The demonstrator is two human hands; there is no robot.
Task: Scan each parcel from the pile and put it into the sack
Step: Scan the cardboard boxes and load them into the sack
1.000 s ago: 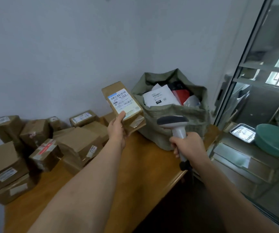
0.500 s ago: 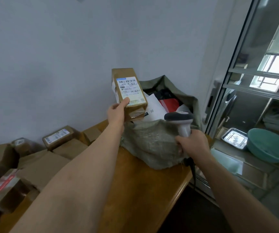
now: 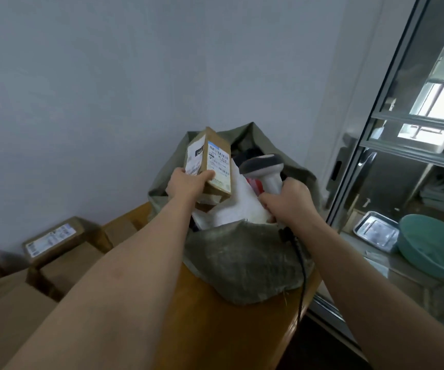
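My left hand (image 3: 188, 184) grips a small brown cardboard parcel (image 3: 210, 161) with white labels, holding it upright over the open mouth of the grey-green sack (image 3: 244, 260). The sack stands on the wooden table (image 3: 215, 327) and holds white and red packets. My right hand (image 3: 289, 202) grips the handle of a grey barcode scanner (image 3: 263, 169) just right of the parcel, also above the sack; its black cable hangs down past the table edge. More brown parcels (image 3: 55, 240) lie piled at the left.
A grey wall stands behind the table. At the right is a glass sliding door (image 3: 391, 145); behind it sit a green basin (image 3: 434, 247) and a metal tray (image 3: 375, 231). The table's right edge runs close to the door frame.
The left hand has carried the parcel rightward from beside the sack to over its opening. The right hand with the scanner has moved up over the sack. The view has swung right.
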